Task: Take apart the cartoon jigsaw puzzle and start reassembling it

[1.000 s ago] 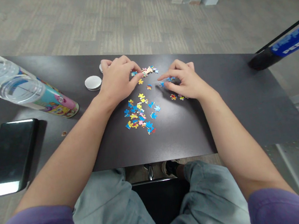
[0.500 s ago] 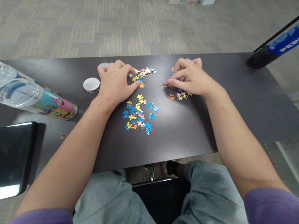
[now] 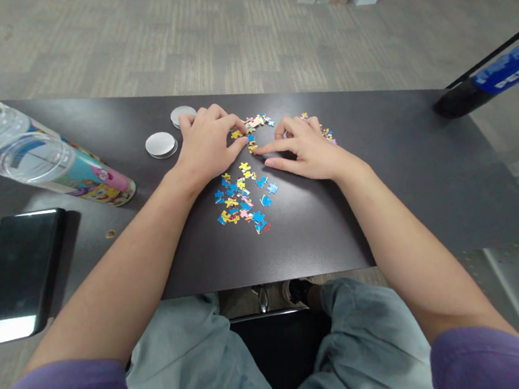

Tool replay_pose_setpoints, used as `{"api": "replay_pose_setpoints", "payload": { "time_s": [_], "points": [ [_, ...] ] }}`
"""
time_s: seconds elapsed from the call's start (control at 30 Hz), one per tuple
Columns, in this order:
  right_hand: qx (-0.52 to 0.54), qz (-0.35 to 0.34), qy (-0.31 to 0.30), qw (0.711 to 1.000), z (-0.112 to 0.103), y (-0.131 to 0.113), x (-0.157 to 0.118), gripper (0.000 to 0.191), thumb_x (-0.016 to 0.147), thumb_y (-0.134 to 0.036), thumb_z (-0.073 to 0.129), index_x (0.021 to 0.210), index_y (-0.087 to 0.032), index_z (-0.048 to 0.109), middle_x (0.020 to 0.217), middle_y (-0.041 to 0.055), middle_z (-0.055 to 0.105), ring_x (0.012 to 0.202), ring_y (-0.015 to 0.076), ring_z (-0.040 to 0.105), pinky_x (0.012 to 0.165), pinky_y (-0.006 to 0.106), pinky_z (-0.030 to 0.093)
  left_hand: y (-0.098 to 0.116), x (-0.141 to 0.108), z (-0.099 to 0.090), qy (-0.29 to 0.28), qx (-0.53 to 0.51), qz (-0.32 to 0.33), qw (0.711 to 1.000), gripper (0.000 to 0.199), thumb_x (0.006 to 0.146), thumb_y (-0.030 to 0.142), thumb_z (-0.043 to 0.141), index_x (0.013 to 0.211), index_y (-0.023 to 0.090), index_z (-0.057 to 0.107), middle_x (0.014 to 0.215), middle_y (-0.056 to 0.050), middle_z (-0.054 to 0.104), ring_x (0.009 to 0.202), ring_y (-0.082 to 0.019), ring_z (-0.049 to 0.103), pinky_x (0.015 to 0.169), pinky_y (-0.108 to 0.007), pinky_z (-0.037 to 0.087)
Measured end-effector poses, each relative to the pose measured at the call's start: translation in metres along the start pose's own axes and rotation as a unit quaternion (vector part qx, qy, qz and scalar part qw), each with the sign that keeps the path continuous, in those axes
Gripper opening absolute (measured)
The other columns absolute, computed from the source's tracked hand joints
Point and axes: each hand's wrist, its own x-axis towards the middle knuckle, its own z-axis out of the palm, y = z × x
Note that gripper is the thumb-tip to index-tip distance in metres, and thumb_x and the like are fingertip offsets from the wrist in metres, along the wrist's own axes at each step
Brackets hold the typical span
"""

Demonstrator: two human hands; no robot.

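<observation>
Head view: pieces [image 3: 259, 217] are spread on the bench [image 3: 429, 186], likely for visibility; the right hand [image 3: 313, 149] is held fingers [image 3: 279, 146] parted; whether the left hand [image 3: 207, 143] grips cannot be told.

Looks forward and down from head height, near above the desk [image 3: 429, 186], taking in lap [image 3: 190, 367] below and floor [image 3: 128, 53] beyond.
</observation>
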Motion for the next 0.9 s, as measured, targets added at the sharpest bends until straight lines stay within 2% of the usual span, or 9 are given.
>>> {"api": "replay_pose_setpoints", "payload": {
  "time_s": [0.17,0.3,0.4,0.53,0.63,0.7,0.77,0.83,0.9],
  "points": [
    [0.023,0.019,0.016,0.999,-0.011,0.002,-0.006,0.052,0.129,-0.073,0.066,0.143,-0.039,0.102,0.140,0.0136,0.072,0.129,0.0397,0.067,0.130,0.070,0.040,0.000,0.001,-0.004,-0.018,-0.009,-0.005,1.000,0.017,0.114,0.045,0.079,0.123,0.041,0.093,0.143,-0.011,0.085,0.139,-0.046,0.073,0.128,-0.081,0.045],
    [0.035,0.017,0.039,0.998,-0.012,0.000,-0.006,0.051,0.129,-0.074,0.066,0.153,-0.043,0.098,0.138,0.0123,0.073,0.131,0.0395,0.068,0.129,0.067,0.039,0.001,0.000,-0.001,0.000,-0.010,0.001,1.000,0.022,0.117,0.043,0.072,0.120,0.042,0.093,0.138,-0.010,0.084,0.137,-0.045,0.072,0.127,-0.081,0.045],
    [0.031,0.008,0.022,0.999,-0.010,0.004,-0.005,0.050,0.130,-0.072,0.066,0.149,-0.042,0.100,0.139,0.0122,0.074,0.128,0.0380,0.068,0.128,0.067,0.039,-0.001,0.000,0.003,0.007,-0.011,0.008,1.000,0.021,0.116,0.041,0.073,0.118,0.043,0.094,0.137,-0.010,0.084,0.136,-0.044,0.071,0.126,-0.082,0.045],
    [0.016,0.035,0.034,0.999,-0.016,0.019,-0.008,0.054,0.128,-0.073,0.065,0.131,-0.036,0.104,0.130,0.0135,0.076,0.124,0.0392,0.070,0.125,0.069,0.041,-0.001,0.001,0.002,-0.001,-0.005,0.017,1.000,0.017,0.115,0.040,0.077,0.115,0.041,0.094,0.139,-0.010,0.084,0.139,-0.044,0.070,0.127,-0.081,0.049],
    [-0.003,0.057,0.073,0.996,-0.021,0.028,-0.010,0.055,0.126,-0.072,0.067,0.115,-0.032,0.102,0.123,0.0141,0.078,0.120,0.0397,0.071,0.123,0.069,0.042,0.006,0.002,-0.002,-0.039,0.003,0.016,0.999,0.017,0.117,0.039,0.078,0.119,0.039,0.095,0.144,-0.011,0.083,0.147,-0.046,0.069,0.131,-0.078,0.050],
    [-0.007,0.058,0.091,0.994,-0.021,0.029,-0.010,0.049,0.125,-0.069,0.069,0.120,-0.032,0.101,0.122,0.0136,0.078,0.119,0.0397,0.071,0.122,0.068,0.042,0.013,0.002,-0.004,-0.069,0.004,0.023,0.997,0.017,0.117,0.037,0.080,0.124,0.038,0.096,0.146,-0.011,0.082,0.150,-0.047,0.069,0.133,-0.077,0.048],
    [0.000,0.047,0.089,0.995,-0.017,0.025,-0.009,0.045,0.125,-0.066,0.071,0.135,-0.033,0.100,0.122,0.0127,0.078,0.120,0.0393,0.071,0.121,0.065,0.041,0.019,0.001,-0.004,-0.083,-0.001,0.042,0.996,0.017,0.117,0.036,0.082,0.126,0.038,0.096,0.145,-0.010,0.081,0.151,-0.047,0.069,0.134,-0.077,0.047],
    [0.010,0.030,0.069,0.997,-0.013,0.020,-0.007,0.046,0.125,-0.064,0.071,0.148,-0.035,0.098,0.124,0.0121,0.077,0.121,0.0387,0.071,0.120,0.063,0.041,0.022,0.001,-0.004,-0.079,-0.005,0.051,0.996,0.019,0.118,0.036,0.080,0.127,0.038,0.096,0.145,-0.010,0.082,0.150,-0.046,0.070,0.134,-0.076,0.047],
    [0.019,0.014,0.043,0.999,-0.010,0.014,-0.005,0.047,0.126,-0.064,0.069,0.151,-0.037,0.099,0.126,0.0120,0.076,0.120,0.0376,0.069,0.119,0.061,0.040,0.021,0.001,-0.005,-0.062,-0.003,0.037,0.997,0.023,0.120,0.037,0.075,0.128,0.037,0.096,0.145,-0.011,0.083,0.150,-0.046,0.070,0.132,-0.075,0.049]
  ]
}}
